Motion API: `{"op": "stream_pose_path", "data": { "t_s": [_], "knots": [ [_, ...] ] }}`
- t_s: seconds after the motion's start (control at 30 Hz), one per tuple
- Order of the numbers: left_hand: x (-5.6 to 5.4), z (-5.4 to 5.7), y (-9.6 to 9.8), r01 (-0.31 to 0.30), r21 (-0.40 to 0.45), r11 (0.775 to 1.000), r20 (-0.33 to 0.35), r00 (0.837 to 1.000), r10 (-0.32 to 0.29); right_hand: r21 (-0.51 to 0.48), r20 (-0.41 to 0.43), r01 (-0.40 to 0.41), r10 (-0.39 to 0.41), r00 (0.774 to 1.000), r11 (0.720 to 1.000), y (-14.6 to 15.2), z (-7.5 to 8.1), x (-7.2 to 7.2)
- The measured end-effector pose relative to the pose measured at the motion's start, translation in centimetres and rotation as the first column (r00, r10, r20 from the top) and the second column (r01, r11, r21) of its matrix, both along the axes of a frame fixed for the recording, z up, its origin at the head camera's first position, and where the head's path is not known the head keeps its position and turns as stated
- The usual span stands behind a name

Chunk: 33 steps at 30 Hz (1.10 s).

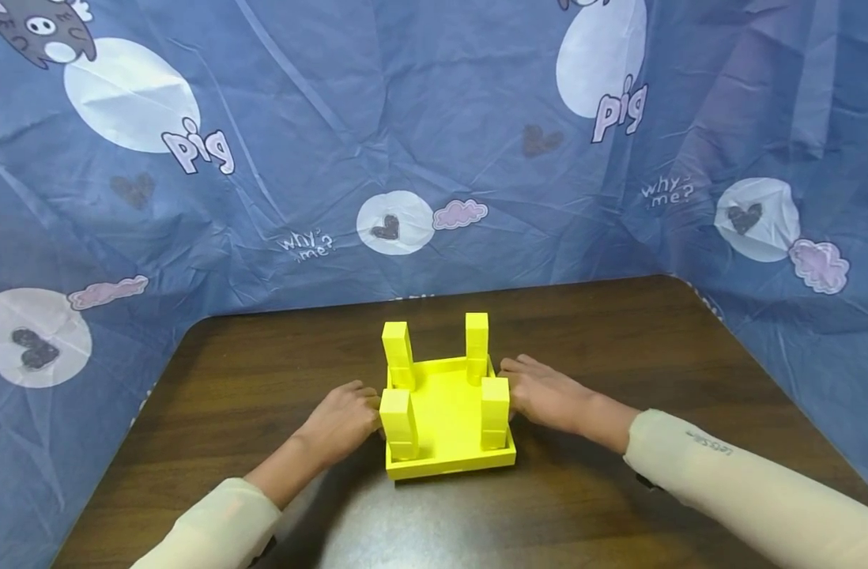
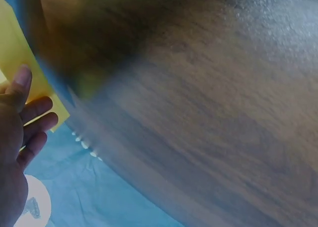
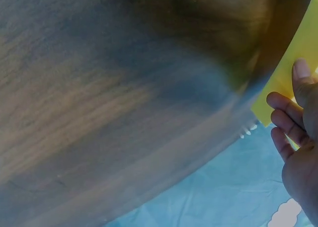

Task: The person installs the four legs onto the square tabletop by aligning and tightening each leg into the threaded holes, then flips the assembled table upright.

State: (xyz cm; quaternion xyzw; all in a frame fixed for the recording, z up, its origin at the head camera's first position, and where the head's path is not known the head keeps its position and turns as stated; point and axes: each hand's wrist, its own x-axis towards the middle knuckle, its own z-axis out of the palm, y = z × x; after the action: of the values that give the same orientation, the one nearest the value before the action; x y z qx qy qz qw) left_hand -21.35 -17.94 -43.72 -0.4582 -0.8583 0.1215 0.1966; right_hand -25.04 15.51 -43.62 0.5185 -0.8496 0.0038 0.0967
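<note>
A bright yellow square tray [image 1: 448,415] with a low rim and an upright post at each corner is in the middle of the head view. My left hand [image 1: 345,419] grips its left side, and my right hand [image 1: 541,395] holds the opposite side. In the left wrist view, the thumb [image 2: 21,83] lies against the yellow wall, with the other fingers bent beside it. The right wrist view shows a similar hold, the thumb [image 3: 301,75] on the yellow side. Some fingertips are hidden. Whether the tray touches the table I cannot tell.
A dark brown wooden table [image 1: 263,371] with rounded far corners lies under the hands. Blue cloth [image 1: 334,142] printed with pigs, hearts and words hangs behind it and along both sides. Light sleeves cover both forearms.
</note>
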Motion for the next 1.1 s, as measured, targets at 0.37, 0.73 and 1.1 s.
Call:
{"op": "stream_pose_path", "data": {
  "t_s": [0.37, 0.73, 1.1],
  "knots": [
    [0.3, 1.5, -1.0, 0.073, 0.035, 0.997, 0.04, 0.996, -0.074, -0.052, 0.061, -0.074, 0.078, 0.995, 0.996, 0.2, 1.9, 0.1],
    [1.1, 3.6, -1.4, 0.214, 0.342, 0.915, 0.069, 0.966, -0.251, -0.279, 0.394, -0.062, 0.173, 0.902, 0.958, 1.6, 5.1, 0.7],
    [2.1, 5.4, -1.6, 0.191, 0.484, 0.854, 0.144, 0.945, -0.293, -0.401, 0.517, 0.042, 0.188, 0.835, 0.915, 2.1, 6.9, 1.8]
  ]
}}
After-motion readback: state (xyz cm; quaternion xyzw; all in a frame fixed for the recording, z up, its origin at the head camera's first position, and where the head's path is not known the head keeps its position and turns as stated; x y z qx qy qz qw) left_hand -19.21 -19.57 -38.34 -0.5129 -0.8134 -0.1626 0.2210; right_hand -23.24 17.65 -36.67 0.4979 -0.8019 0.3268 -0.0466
